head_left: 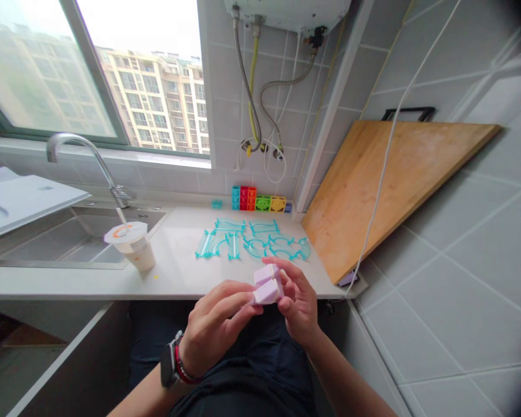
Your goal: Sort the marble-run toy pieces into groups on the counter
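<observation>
Both of my hands hold pale lilac plastic blocks (267, 284) just in front of the counter edge; two block shapes show side by side. My left hand (221, 315) grips the left end between thumb and fingers. Around the right end my right hand (298, 301) curls, its fingertips on the blocks. Beyond them, several clear turquoise track pieces (233, 245) lie spread on the white counter (178, 249). Against the wall stands a row of coloured blocks: light blue, red (244, 198), orange, green (263, 203), yellow (278, 204) and a small purple one.
A lidded drink cup with a straw (138, 249) stands near the counter's front edge, beside the sink (69, 234) and its tap (98, 156). A large wooden board (386, 185) leans at the right, with a white cord (384, 168) hanging across it.
</observation>
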Demonstrator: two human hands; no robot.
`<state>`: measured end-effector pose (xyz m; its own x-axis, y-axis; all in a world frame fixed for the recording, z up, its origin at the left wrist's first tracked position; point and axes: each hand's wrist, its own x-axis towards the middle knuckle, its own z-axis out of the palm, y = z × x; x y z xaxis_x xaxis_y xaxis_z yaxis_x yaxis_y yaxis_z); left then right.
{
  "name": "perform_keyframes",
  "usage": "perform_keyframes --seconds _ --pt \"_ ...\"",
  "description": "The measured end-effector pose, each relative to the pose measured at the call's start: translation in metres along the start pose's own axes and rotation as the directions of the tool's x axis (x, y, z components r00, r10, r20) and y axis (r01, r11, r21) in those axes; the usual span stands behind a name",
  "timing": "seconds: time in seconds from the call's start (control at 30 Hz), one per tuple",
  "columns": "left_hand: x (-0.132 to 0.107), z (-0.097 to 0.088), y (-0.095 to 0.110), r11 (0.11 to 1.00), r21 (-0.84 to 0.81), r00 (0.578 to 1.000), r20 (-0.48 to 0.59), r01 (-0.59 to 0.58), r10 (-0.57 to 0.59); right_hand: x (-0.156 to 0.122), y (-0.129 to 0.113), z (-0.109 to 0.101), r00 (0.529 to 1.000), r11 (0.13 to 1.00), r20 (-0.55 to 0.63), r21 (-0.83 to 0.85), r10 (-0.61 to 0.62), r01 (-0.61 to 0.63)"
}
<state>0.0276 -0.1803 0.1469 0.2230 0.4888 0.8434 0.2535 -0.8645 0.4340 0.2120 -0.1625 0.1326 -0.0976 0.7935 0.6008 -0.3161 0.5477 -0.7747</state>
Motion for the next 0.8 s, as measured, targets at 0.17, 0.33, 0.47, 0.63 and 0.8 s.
perform_keyframes --seconds 0.17,0.33,0.47,0.63,0.8 --pt "-0.001 0.004 -0.002 0.991 -0.001 0.990 0.052 0.131 -0.130 -0.006 -0.005 -0.002 0.994 0.993 -0.043 0.065 -0.099 0.101" --pt "0.002 0.002 -0.004 1.000 0.010 0.981 0.192 0.011 -0.012 -0.010 -0.010 -0.009 1.000 0.986 0.021 0.167 -0.023 0.019" --pt "0.002 -0.003 -0.004 0.997 0.073 0.976 0.218 -0.023 0.006 -0.004 -0.016 -0.014 0.995 0.996 0.098 0.090 -0.028 0.019" --pt "0.006 -0.009 -0.003 0.983 0.178 0.965 0.263 -0.048 -0.001 0.008 -0.030 -0.024 0.982 0.974 0.184 -0.208 -0.046 0.085" --pt "0.010 -0.010 0.003 0.978 0.206 0.973 0.225 -0.003 -0.045 0.015 -0.038 -0.029 0.963 0.949 0.264 -0.291 -0.044 0.123"
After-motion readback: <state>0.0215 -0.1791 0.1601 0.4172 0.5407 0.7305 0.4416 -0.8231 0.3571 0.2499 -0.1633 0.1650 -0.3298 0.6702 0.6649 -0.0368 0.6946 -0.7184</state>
